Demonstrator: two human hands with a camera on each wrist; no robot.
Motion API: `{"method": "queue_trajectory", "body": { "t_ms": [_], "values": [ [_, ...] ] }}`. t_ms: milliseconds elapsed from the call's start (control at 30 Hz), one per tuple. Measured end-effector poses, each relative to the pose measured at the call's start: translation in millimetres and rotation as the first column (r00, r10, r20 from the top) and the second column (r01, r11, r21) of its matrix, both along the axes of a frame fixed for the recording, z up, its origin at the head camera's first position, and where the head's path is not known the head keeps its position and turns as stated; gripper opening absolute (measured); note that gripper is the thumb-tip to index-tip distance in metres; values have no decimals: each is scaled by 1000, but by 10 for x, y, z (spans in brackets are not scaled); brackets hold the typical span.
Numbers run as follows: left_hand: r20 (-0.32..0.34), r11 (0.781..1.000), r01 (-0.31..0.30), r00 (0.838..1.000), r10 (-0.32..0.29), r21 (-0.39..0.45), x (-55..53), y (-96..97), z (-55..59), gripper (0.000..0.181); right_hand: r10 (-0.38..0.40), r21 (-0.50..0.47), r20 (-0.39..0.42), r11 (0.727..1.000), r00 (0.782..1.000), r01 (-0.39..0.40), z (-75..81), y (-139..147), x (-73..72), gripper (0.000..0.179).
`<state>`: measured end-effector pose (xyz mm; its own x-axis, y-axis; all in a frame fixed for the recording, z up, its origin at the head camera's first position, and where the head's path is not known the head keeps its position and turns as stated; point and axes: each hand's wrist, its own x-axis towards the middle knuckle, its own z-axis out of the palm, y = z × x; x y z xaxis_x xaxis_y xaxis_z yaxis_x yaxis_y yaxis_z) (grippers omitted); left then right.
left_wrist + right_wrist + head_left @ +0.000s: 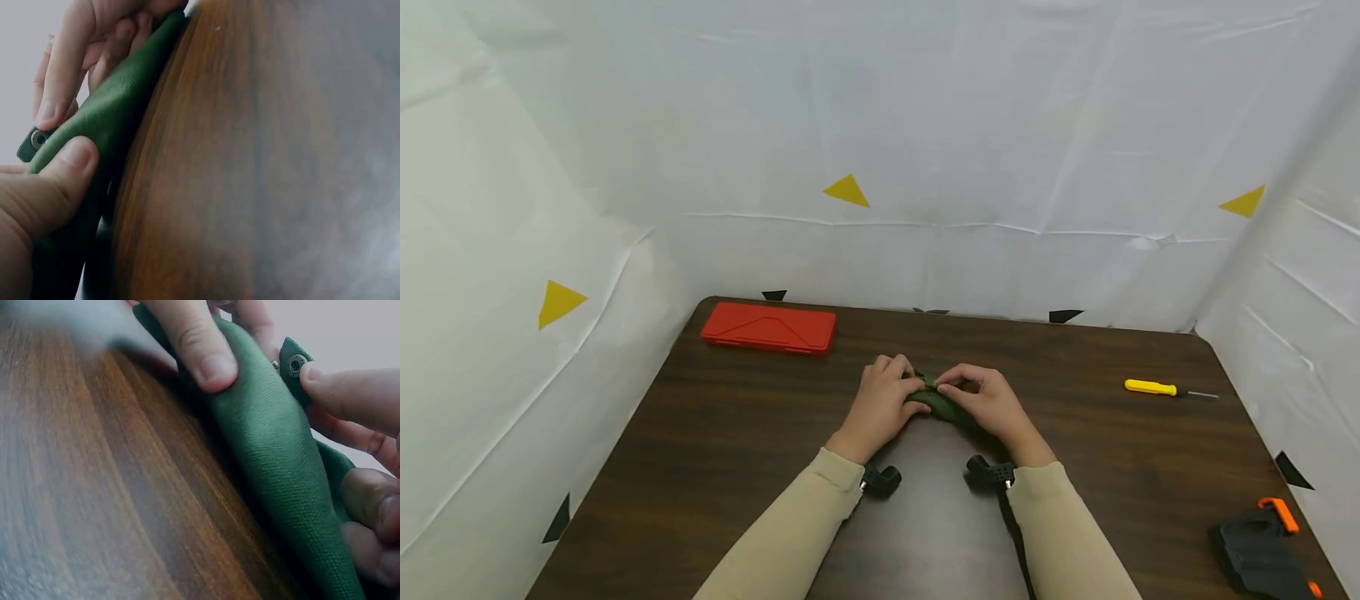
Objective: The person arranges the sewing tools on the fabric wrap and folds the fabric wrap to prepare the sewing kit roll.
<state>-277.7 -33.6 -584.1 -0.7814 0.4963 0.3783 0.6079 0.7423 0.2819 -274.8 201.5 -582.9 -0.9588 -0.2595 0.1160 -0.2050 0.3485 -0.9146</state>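
A green fabric pouch [951, 408] with a soft, bulging body lies on the dark wooden table between the two hands. My left hand [880, 402] grips its left part, the thumb [78, 153] pressing the near side. My right hand [996, 404] pinches a small green tab [294, 369] that carries a round metal snap [295, 364]. In the right wrist view the tab stands up apart from the pouch's body. Some fingers of both hands are hidden behind the green fabric.
On the table's far left lies a flat red case [769, 327]. A yellow-handled screwdriver [1152, 387] lies to the right, its shaft pointing right. Nearer, at the right edge, is a black tool with orange parts [1262, 554]. White sheeting [962, 125] surrounds the table.
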Motion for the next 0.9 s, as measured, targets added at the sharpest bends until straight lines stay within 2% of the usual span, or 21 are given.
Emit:
{"method": "queue_trajectory", "body": {
  "t_ms": [233,533,767,900],
  "values": [
    [-12,999,-11,1000,11,32,-43,-13,-42,31,31,-11,-6,999,1000,-31,-29,14,-15,13],
    [32,998,-26,999,24,59,-18,7,35,23,91,-50,-56,994,994,-93,0,41,-33,10],
    [40,997,-46,998,44,62,-6,30,28,21,149,20,-128,989,981,-148,14,42,-23,13],
    [45,996,-54,998,51,73,2,38,29,24,151,67,-137,987,979,-143,27,5,-7,4]
  ]
}}
